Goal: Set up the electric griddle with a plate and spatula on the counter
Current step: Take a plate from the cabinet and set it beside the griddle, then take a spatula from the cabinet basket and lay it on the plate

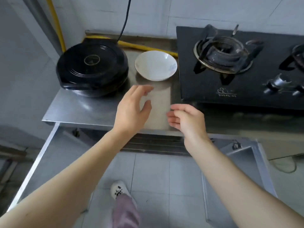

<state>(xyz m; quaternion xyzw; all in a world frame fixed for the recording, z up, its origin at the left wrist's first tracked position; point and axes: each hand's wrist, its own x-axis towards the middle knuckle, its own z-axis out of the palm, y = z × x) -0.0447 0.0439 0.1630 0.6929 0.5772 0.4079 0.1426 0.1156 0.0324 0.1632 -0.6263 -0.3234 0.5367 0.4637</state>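
A round black electric griddle (92, 69) with its lid down sits at the left end of the steel counter (79, 109). Just right of it rests a white deep plate (156, 65) with a faint flower print. My left hand (133, 107) hovers over the counter in front of the plate, fingers spread and holding nothing. My right hand (185, 119) is beside it, near the counter's front edge, fingers loosely curled and holding nothing. I see no spatula.
A black gas stove (238, 66) with burners fills the counter's right side. A yellow hose (141, 46) and a black cord (125, 18) run along the back wall. Two open cabinet doors (54, 162) stand below the counter, over a tiled floor.
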